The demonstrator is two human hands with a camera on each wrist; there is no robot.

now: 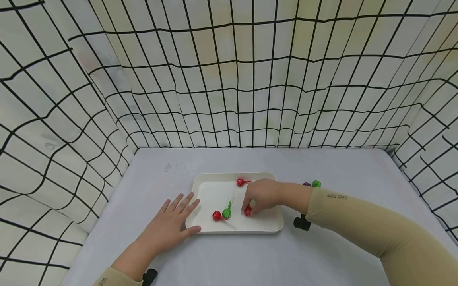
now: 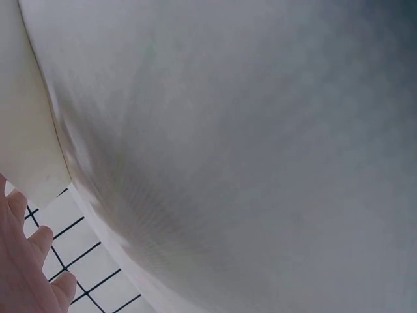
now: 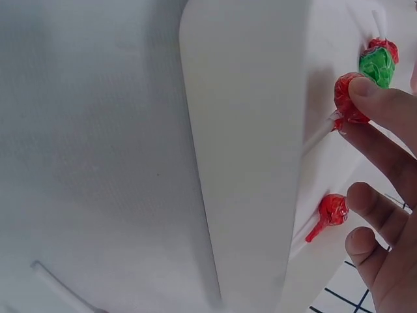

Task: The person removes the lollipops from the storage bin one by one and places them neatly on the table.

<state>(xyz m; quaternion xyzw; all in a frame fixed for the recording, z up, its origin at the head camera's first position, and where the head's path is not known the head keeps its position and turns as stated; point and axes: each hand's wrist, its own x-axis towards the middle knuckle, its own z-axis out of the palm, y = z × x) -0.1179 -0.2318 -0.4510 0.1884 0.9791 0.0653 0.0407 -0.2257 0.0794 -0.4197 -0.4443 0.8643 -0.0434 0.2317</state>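
Note:
A white rectangular tray [image 1: 211,188] lies on the table. Over its right half, my right hand [image 1: 262,194] pinches a red lollipop [image 3: 347,98] between thumb and index finger, its white stick slanting down. Another red lollipop [image 1: 240,182] lies near the tray's far edge, close to that hand. At the tray's left front, a green lollipop [image 1: 227,213] and a red lollipop [image 1: 216,215] lie side by side. My left hand [image 1: 169,224] is spread flat with its fingers straight, its fingertips right at the tray's left rim and nothing held.
Right of the tray, a green lollipop [image 1: 316,183] and a purple one [image 1: 306,184] lie on the table, partly behind my right forearm. White walls with black grid netting [image 1: 253,79] enclose the table's back and sides.

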